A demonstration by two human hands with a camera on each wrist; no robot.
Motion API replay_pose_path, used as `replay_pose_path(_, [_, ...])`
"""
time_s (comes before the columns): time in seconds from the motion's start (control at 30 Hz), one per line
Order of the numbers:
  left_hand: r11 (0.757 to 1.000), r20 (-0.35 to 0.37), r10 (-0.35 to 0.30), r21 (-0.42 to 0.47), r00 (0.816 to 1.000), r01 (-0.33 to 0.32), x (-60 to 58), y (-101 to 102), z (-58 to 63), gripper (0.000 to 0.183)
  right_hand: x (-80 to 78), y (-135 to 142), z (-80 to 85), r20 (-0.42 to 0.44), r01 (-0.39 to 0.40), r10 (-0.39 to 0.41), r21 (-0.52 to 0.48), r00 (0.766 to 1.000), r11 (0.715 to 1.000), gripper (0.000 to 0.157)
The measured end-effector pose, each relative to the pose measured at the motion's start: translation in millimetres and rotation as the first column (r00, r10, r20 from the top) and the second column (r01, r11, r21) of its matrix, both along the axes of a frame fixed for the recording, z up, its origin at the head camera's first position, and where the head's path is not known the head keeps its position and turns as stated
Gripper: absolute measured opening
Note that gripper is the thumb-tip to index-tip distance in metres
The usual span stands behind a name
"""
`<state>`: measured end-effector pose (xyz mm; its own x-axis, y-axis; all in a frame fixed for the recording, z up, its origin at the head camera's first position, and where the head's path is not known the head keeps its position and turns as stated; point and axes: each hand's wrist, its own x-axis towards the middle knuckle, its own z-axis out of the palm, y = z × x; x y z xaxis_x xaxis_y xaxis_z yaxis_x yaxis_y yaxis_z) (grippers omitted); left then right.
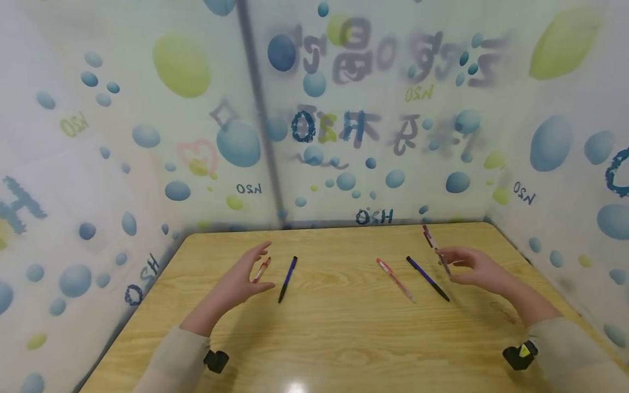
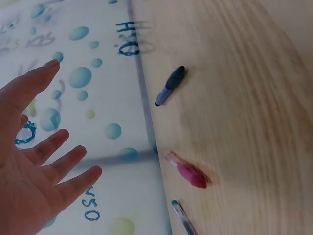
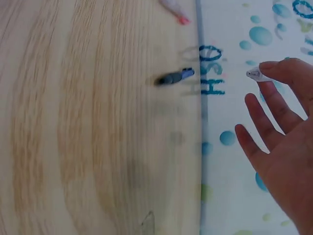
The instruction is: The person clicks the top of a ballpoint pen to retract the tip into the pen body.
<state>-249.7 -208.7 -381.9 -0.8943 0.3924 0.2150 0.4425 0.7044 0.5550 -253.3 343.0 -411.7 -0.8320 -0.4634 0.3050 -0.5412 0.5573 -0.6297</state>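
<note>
On the right, my right hand (image 1: 474, 267) pinches a slim pen (image 1: 429, 238) with a dark red end, held at a slant between thumb and index finger. Its whitish tip (image 3: 254, 74) pokes out past the thumb in the right wrist view, while the other fingers are spread. My left hand (image 1: 241, 278) hovers over the table's left side, fingers apart and holding nothing. Behind it in the head view lies a red pen (image 1: 262, 269), partly covered by the hand. A blue pen with a black end (image 1: 288, 279) lies just right of the left thumb.
Between the hands, a light red pen (image 1: 395, 279) and a blue-and-black pen (image 1: 427, 278) lie on the wooden table (image 1: 339, 338). Another pen with a teal end (image 2: 183, 218) shows in the left wrist view. Printed curtain-like walls (image 1: 339, 180) stand along the table's back and sides.
</note>
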Motion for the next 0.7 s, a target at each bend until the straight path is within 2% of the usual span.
replay_pose_path(0.07, [1.0, 0.009, 0.015, -0.002, 1.0, -0.015, 2.1, -5.0, -2.3, 0.093, -1.0, 5.5, -1.3, 0.021, -0.009, 0.008, 0.033, 1.0, 0.999, 0.051])
replay_pose_path(0.2, [0.999, 0.027, 0.036, 0.007, 0.999, -0.036, 5.0, -12.1, -5.3, 0.091, -4.2, 17.2, -3.1, 0.13, -0.034, 0.027, 0.052, 0.991, 0.998, 0.051])
replay_pose_path(0.43, [0.998, 0.038, 0.064, -0.012, 0.997, -0.063, 7.2, -22.8, -13.5, 0.087, -11.1, 32.6, -8.3, 0.35, -0.059, 0.062, -0.019, 0.935, 0.998, 0.055])
replay_pose_path(0.53, [0.997, 0.03, 0.068, -0.028, 0.997, -0.067, 7.6, -26.1, -16.9, 0.086, -13.7, 36.8, -11.7, 0.4, -0.041, 0.044, -0.016, 0.915, 0.999, 0.057])
replay_pose_path(0.7, [0.995, 0.015, 0.077, -0.065, 0.997, -0.076, 9.2, -30.6, -19.9, 0.083, -19.6, 44.9, -19.4, 0.422, -0.012, -0.003, 0.032, 0.907, 0.999, 0.059])
